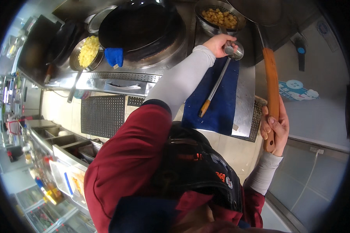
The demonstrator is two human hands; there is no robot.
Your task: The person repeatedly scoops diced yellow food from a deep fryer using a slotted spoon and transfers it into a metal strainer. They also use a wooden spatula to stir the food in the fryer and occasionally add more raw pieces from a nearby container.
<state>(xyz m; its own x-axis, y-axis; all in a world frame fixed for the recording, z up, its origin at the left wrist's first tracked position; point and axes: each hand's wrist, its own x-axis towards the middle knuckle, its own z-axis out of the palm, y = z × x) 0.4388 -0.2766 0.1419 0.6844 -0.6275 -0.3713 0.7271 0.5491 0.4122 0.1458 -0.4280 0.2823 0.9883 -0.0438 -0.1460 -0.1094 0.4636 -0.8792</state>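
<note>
My left hand [219,45] grips the metal handle of a strainer [229,48], which sits over a metal bowl [204,24] and holds browned diced food [219,18]. By these fingers is the round head of a ladle [238,51]; its wood-tipped shaft lies on a blue cloth [226,96]. My right hand [275,126] is closed round the wooden handle [271,78] of a large, round, dark metal utensil [259,10], partly cut off at the top. Pale yellow diced food [89,51] fills another strainer [75,62], left of a big black wok [140,26].
The steel stove edge [99,80] runs across the left. A folded blue cloth [114,57] hangs at the wok's rim. A second dark wok [61,43] stands far left. Black perforated mats [102,115] lie on the tiled floor. Steel bins [67,141] stand lower left.
</note>
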